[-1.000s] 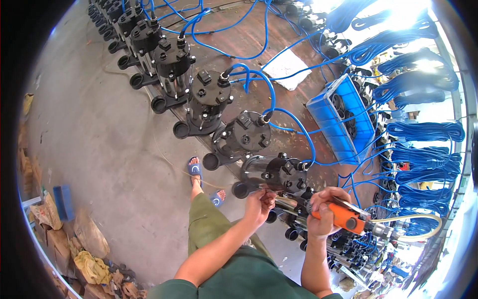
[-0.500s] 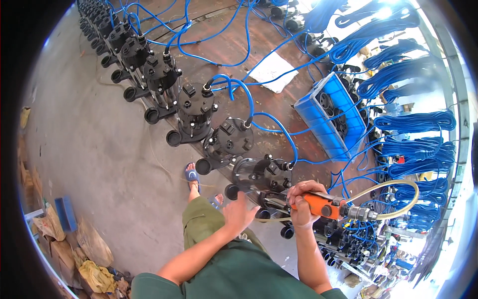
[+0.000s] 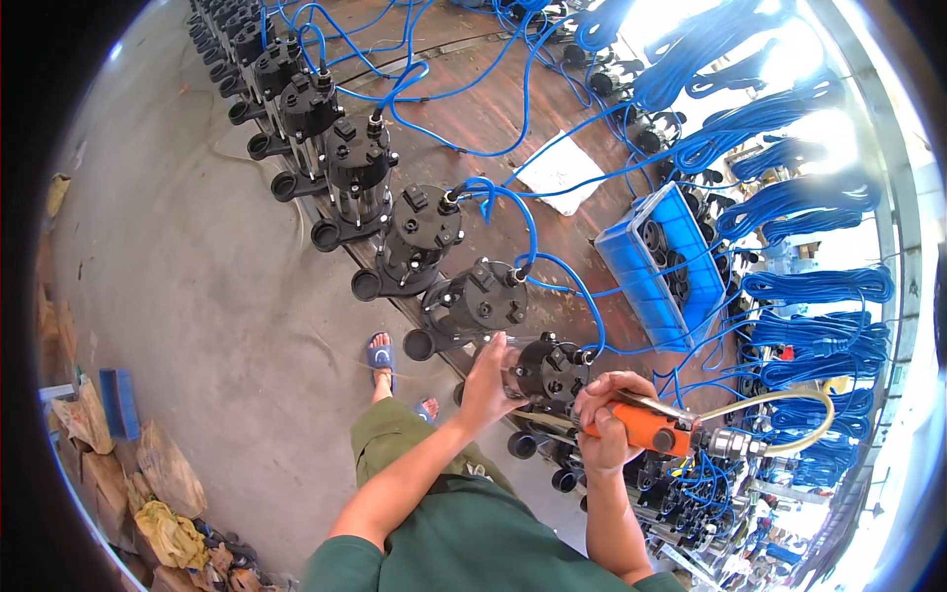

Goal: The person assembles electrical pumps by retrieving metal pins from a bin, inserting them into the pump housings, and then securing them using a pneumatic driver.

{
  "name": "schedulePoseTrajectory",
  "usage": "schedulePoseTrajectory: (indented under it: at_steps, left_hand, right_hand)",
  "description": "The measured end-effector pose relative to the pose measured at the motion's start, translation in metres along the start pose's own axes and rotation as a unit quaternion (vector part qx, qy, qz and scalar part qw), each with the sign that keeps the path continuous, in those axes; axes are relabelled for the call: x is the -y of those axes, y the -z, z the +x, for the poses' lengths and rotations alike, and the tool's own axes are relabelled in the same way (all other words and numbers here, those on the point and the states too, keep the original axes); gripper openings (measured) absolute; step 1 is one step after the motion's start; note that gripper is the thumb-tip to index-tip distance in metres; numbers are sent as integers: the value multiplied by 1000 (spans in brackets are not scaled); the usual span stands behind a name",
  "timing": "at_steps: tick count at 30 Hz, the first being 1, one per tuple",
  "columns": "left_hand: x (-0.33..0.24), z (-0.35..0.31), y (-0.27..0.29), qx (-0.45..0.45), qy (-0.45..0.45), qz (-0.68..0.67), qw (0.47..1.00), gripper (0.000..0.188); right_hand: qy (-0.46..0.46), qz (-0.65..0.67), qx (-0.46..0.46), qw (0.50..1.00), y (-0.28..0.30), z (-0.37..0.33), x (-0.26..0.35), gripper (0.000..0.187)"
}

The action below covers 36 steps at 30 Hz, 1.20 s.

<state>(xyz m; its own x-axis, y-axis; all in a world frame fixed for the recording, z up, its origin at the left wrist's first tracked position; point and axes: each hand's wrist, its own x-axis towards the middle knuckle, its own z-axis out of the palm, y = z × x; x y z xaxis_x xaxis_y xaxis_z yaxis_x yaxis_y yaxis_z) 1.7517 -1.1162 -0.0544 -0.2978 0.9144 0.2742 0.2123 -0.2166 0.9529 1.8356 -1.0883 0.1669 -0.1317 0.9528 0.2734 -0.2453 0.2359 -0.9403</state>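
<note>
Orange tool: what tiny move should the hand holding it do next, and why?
Perhaps the right hand should ease the orange tool slightly toward the black-topped cylinder, with the left hand steadying it. The tool is gripped close beside that cylinder, and the left hand is at its other side, though how firmly it presses is unclear.

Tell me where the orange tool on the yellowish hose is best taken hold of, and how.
Probably around the body of the orange tool, coming from the person's near side with fingers curled over it, as the right hand's grip does. That body is a stout bar lying crosswise; the metal fitting and yellowish hose join its right end, best left clear.
</note>
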Motion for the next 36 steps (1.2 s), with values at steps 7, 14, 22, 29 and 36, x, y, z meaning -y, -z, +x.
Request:
schedulePoseTrajectory:
  at_steps: [7, 14, 22, 29, 36]
  left_hand:
    - [-1, 4, 4, -6, -25, 56, 998, 123]
    - [-8, 18, 22, 65, -26, 43, 997, 118]
    - [22, 36, 25, 186, -30, -62, 980, 118]
    - [21, 36, 25, 166, -29, -72, 983, 111]
    - [24, 35, 23, 168, -37, -76, 982, 111]
  right_hand:
    - [40, -69, 98, 992, -6, 23, -48, 28]
    - [-5, -35, -9, 999, -15, 42, -25, 32]
    - [-1, -146, -3, 989, 5, 71, -54, 25]
    - [-5, -150, -22, 988, -7, 78, -49, 36]
    - [-13, -171, -1, 985, -3, 77, -49, 32]
